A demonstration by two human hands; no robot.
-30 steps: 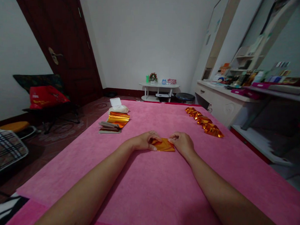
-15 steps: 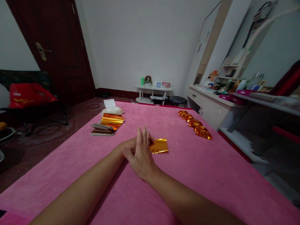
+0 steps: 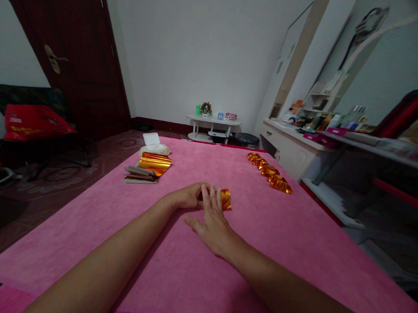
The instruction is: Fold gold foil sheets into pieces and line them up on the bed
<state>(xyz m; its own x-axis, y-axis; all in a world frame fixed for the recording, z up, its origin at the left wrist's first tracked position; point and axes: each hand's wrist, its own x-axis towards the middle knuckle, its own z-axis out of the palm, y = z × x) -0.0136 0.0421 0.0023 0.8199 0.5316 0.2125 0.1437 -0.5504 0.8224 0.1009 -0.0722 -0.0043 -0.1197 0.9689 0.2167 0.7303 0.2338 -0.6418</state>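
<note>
A small gold foil sheet lies on the pink cover in front of me, its left part hidden under my fingers. My left hand is curled at the foil's left side, with its fingertips partly behind my other hand. Flat and stretched out, the fingers of my right hand rest over the foil, the thumb apart from them. To the right lies a row of twisted gold foil pieces. Over at the left, a stack of foil sheets sits on greyish paper sheets.
Behind the stack stands a soft pack with its white lid raised. A low white table with a potted plant is by the far wall. A dresser with bottles stands at right, a chair with a red bag at left.
My right hand has slid right over the foil, so less of the sheet shows. More of my left hand is now visible. The view has shifted slightly.
</note>
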